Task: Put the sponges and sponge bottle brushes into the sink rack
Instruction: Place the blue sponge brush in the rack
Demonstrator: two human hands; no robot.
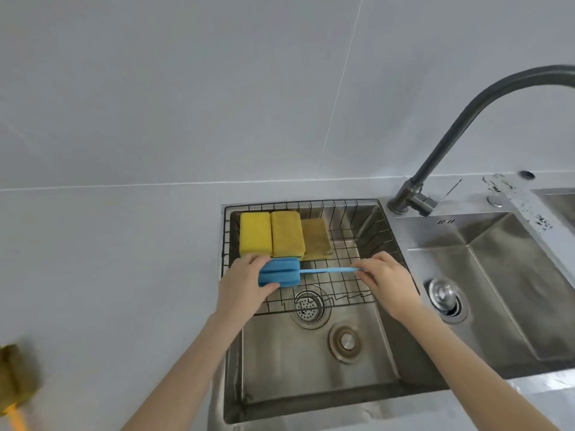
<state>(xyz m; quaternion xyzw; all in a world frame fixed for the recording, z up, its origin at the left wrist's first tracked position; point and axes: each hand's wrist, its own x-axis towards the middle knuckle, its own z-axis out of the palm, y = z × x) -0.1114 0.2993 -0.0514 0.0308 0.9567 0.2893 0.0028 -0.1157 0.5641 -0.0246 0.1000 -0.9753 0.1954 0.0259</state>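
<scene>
A black wire sink rack (367, 219) hangs in the far half of the left basin. Three yellow sponges lie side by side in its far left corner: a bright one (255, 233), a duller one (287, 233) and a brownish one (315, 239). A blue sponge bottle brush (280, 272) is held level just above the rack's floor, in front of the sponges. My left hand (244, 283) grips its blue sponge head. My right hand (387, 279) pinches the end of its thin blue handle (329, 270).
A dark curved faucet (460, 119) rises at the right behind the sink divider. The left basin (311, 368) has a drain strainer (308, 306) and a plug. A second basin (504, 275) lies right. A blurred yellow-handled sponge brush (15, 384) lies on the grey counter at far left.
</scene>
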